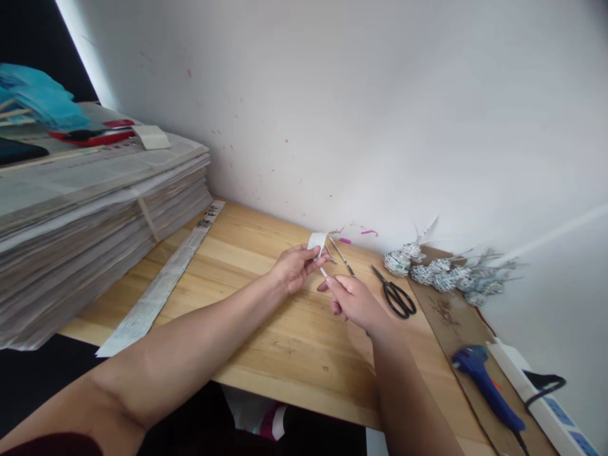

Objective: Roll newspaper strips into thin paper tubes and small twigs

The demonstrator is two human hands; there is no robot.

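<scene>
A: What is being held?

B: A narrow paper strip (317,241), white with fine grey print, curled over at its top. It sits above the far middle of the wooden surface (266,342), close to the wall.

A: And the hands?

B: The left hand (295,266) pinches the strip between thumb and fingertips. The right hand (354,301) is just beside it, fingers curled, its fingertips meeting the strip's lower end; a thin metal rod (342,256) lies right behind it, and whether that hand grips the rod I cannot tell.

A: What lies around them?

B: Black scissors (398,296) lie shut on the surface just right of the right hand. Beyond them, against the wall, is a cluster of small rolled paper balls (444,273) of the same printed paper, some with thin stems sticking out. A blue glue gun (484,380) rests on a brown board near a white power strip (546,405). To the left, a long printed strip (161,285) lies flat beside a tall stack of newspapers (85,215).

A: Any containers?

B: I can make out none.
</scene>
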